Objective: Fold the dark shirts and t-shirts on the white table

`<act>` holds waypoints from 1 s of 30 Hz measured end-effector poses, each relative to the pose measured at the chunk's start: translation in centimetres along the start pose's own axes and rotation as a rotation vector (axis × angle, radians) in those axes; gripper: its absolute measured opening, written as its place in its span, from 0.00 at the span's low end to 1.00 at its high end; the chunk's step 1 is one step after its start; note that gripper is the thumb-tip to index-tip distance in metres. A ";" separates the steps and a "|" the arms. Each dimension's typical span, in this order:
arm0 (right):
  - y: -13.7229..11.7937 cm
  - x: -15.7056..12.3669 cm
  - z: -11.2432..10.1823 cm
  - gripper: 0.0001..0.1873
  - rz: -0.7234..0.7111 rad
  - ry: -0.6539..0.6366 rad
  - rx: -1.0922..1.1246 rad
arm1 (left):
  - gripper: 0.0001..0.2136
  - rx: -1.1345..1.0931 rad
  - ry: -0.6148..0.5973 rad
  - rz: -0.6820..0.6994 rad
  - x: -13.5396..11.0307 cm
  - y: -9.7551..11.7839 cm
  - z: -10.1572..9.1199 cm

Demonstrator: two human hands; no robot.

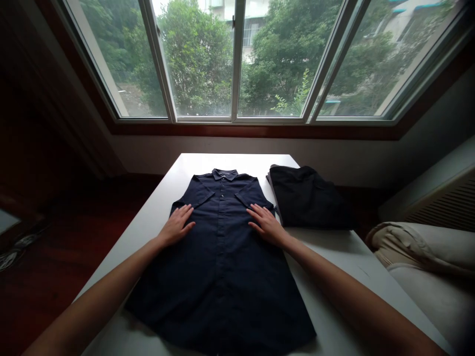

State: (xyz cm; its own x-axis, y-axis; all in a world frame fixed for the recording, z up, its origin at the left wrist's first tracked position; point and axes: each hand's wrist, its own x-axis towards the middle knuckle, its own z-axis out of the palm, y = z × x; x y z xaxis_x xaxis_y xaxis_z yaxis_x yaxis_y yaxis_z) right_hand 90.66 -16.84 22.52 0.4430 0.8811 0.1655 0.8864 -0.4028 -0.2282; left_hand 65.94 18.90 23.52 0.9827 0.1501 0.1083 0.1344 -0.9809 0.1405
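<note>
A dark navy button-up shirt (218, 267) lies front side up on a white table (148, 202), its collar toward the window. Both short sleeves are laid inward across the chest. My left hand (177, 225) rests flat near the shirt's left edge, just below the sleeve, fingers stretched out. On the other side my right hand (265, 223) lies flat below the opposite sleeve, its fingers slightly spread. Neither hand grips the cloth. The hem reaches toward the near end of the table.
Folded black clothing (311, 198) lies on the table to the right of the shirt, over something grey. A sliding window (235, 64) spans the far wall. Beige bedding (423, 247) is beside the table at right. Cables (18, 249) lie on the dark red floor at left.
</note>
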 end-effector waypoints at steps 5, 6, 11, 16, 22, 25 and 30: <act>-2.6 -7.3 -0.4 0.33 -0.121 -0.083 0.062 | 0.32 -0.039 -0.098 0.076 -9.9 3.2 -1.1; -2.8 -8.4 -0.7 0.33 -0.120 -0.093 0.070 | 0.32 -0.041 -0.104 0.066 -11.5 3.5 -1.3; -2.5 -13.2 -1.8 0.32 -0.062 -0.093 0.079 | 0.32 -0.057 -0.106 0.029 -18.0 3.5 -1.9; -2.7 -19.0 -2.8 0.32 -0.043 -0.090 0.114 | 0.33 -0.065 -0.104 0.005 -23.2 2.9 -2.5; -6.9 -22.4 -3.9 0.34 -0.093 -0.131 0.184 | 0.33 -0.067 -0.083 0.037 -24.4 7.0 -3.2; -8.7 -22.6 -3.9 0.35 -0.166 -0.219 0.215 | 0.34 -0.089 -0.134 0.132 -23.3 10.1 -3.3; -7.9 -24.5 -4.4 0.36 -0.218 -0.260 0.229 | 0.37 -0.068 -0.197 0.343 -23.0 11.9 -3.3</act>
State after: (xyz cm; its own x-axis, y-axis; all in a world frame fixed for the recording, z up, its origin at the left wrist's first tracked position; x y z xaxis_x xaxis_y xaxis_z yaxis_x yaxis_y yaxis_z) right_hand 73.38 -36.34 24.45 0.1734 0.9848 -0.0075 0.8901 -0.1600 -0.4268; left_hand 44.50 4.16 25.96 0.9755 -0.2179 -0.0300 -0.2081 -0.9586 0.1943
